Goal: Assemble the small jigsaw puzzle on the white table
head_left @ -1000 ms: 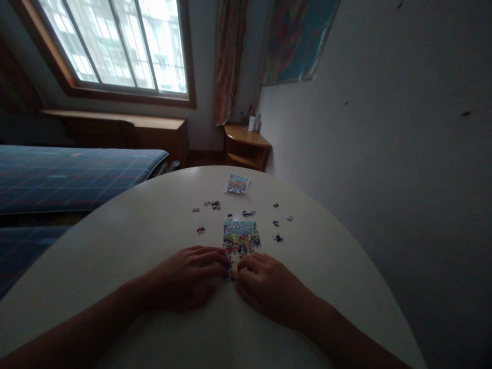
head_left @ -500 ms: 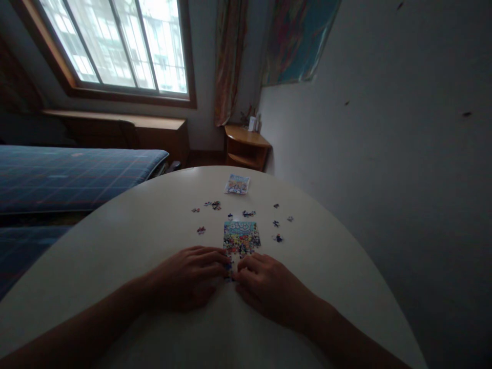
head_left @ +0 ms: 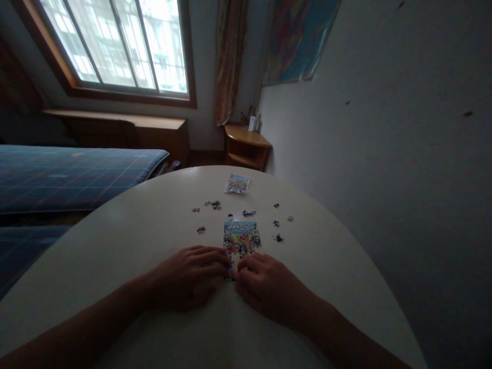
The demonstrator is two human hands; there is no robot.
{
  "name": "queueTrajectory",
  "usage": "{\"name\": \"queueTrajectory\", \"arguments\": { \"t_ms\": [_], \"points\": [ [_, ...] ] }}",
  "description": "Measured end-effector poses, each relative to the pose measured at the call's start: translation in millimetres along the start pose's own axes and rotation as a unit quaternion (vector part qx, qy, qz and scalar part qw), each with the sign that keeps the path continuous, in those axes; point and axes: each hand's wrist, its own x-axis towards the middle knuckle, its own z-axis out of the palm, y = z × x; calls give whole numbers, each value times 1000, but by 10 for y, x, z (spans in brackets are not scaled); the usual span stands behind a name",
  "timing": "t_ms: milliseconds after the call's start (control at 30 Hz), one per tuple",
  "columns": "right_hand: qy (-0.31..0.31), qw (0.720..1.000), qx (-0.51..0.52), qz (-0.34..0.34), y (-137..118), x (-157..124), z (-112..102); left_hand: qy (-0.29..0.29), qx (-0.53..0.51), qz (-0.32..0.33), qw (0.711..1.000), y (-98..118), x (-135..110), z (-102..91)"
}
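A partly joined jigsaw puzzle (head_left: 242,236) lies flat on the white table, colourful at the top, with a narrow strip of pieces running down its left side. My left hand (head_left: 196,277) rests palm down beside that strip, its fingers stretched out and the fingertips touching the strip's left edge. On the other side, my right hand (head_left: 265,284) has its fingers curled together at the strip's lower end. A small puzzle piece (head_left: 229,279) shows at its fingertips, mostly covered by the hand.
Several loose pieces lie left of the puzzle (head_left: 201,230), beyond it (head_left: 249,213) and to its right (head_left: 278,238). Farther back is a printed picture packet (head_left: 237,184). The round table (head_left: 326,256) has a wall (head_left: 384,154) on its right and a bed (head_left: 77,174) at the left.
Almost nothing differs. Both hands keep their places at the puzzle strip, with at most a tiny shift of the fingers.
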Motion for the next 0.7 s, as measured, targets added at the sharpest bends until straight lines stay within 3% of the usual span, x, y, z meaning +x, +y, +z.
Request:
{"name": "queueTrajectory", "arguments": {
  "t_ms": [700],
  "points": [
    [1,1000,10,2,4,1,-5,1,4,-1,1000,-3,-5,5]
  ]
}}
